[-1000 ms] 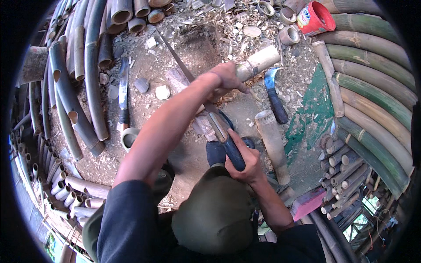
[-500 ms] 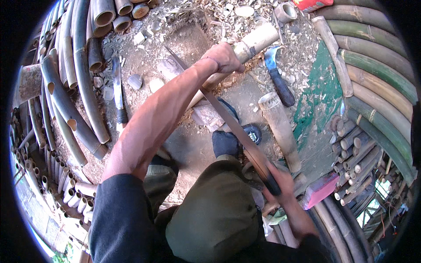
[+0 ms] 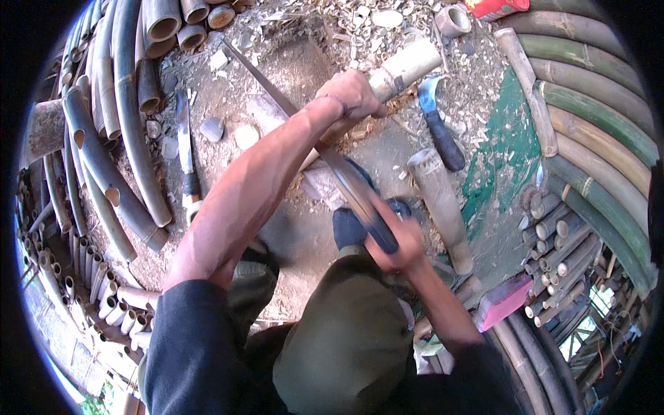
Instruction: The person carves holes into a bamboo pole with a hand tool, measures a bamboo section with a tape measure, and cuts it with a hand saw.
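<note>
My left hand [image 3: 349,93] is closed around a pale bamboo pole [image 3: 411,62] that lies slantwise over the ground. In my right hand [image 3: 400,243] is the dark handle of a handsaw [image 3: 339,173], closed tight and slightly blurred. The long blade runs up and left, crosses the pole below my left hand and passes beneath my left forearm, which hides part of it. Its tip shows beyond that arm. My dark shoe [image 3: 351,227] is near the blade, and a whitish block [image 3: 321,185] lies beneath the pole.
A curved blade with a dark handle [image 3: 440,124] and a thick bamboo piece [image 3: 443,200] lie to the right. At left rests a long knife [image 3: 185,138]. Bamboo poles [image 3: 588,107] line both sides, and a pink box [image 3: 505,302] sits at lower right. Chips [image 3: 363,31] litter the ground.
My right hand has pushed the saw forward, up and to the left, so more of its tip extends past my left forearm. My left hand stays on the bamboo pole.
</note>
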